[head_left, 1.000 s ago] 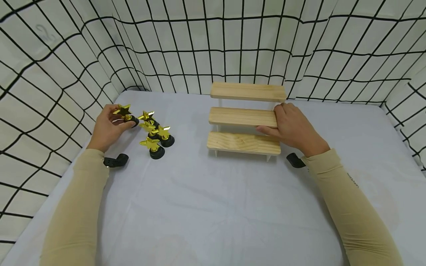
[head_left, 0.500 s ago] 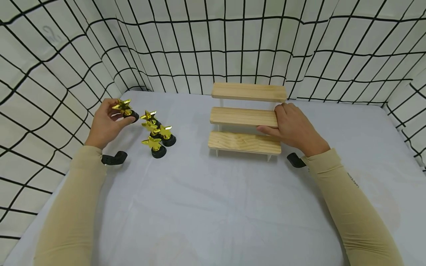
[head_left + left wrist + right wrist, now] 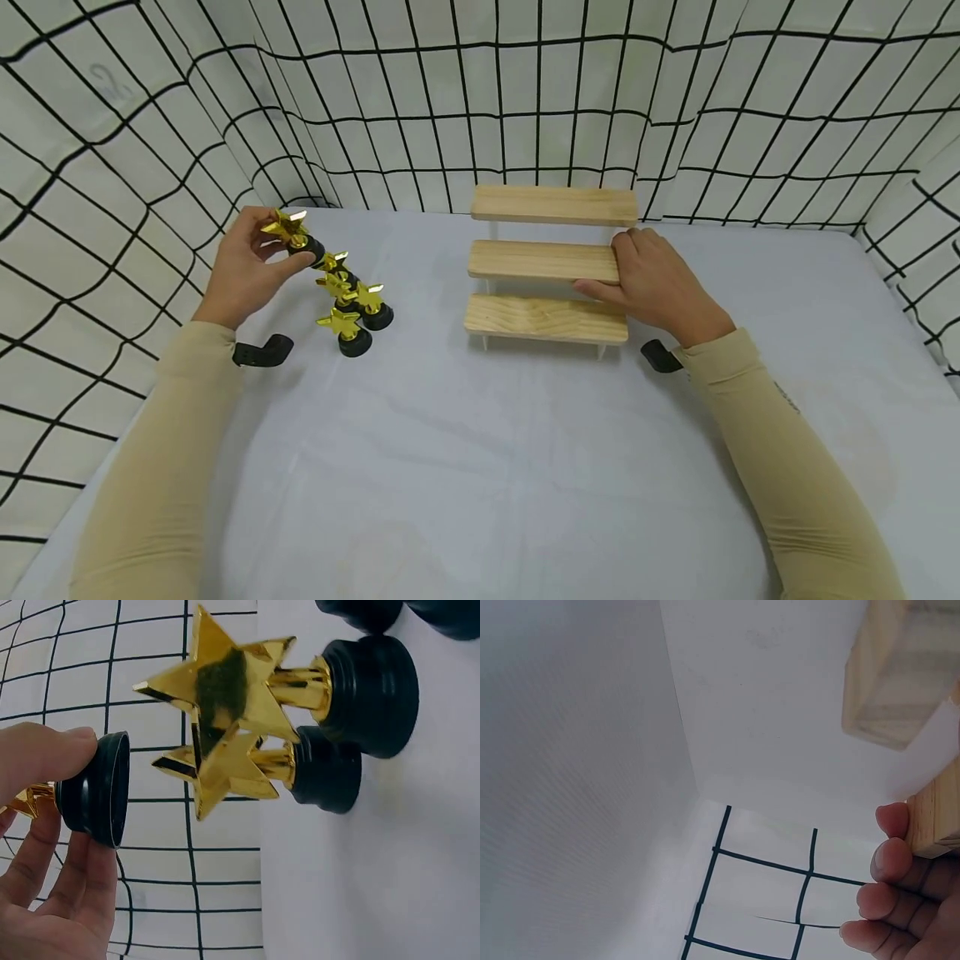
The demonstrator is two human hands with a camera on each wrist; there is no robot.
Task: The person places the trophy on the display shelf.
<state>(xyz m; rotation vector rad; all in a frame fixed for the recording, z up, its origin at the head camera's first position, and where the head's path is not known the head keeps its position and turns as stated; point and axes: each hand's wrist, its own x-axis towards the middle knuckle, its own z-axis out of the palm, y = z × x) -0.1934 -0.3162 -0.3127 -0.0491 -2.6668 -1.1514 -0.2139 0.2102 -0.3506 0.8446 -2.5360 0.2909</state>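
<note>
Judging by the pinch, seems to be at the picking-up step: holding one gold star trophy (image 3: 288, 227) by its black base in the left hand (image 3: 243, 275), closed to just the base's width, thumb on one side and fingers on the other, clear of the white table (image 3: 442, 467) and near four other trophies (image 3: 370, 297). Gripping the right end of the middle board (image 3: 536, 261) of the wooden stand (image 3: 543, 318) with the right hand (image 3: 663, 287), apparently to steady it. Probably calls next for keeping the base level and passing the crowded neighbours without a knock, perhaps towards the stand. Finished in mirror-bright gold, with faceted five-pointed stars on short stems above smooth, round, stepped bases. Built, on the stand, of pale, grained boards with softened corners, stepped in three tiers on thin white supports. Bounded behind by black mesh (image 3: 538, 114).
</note>
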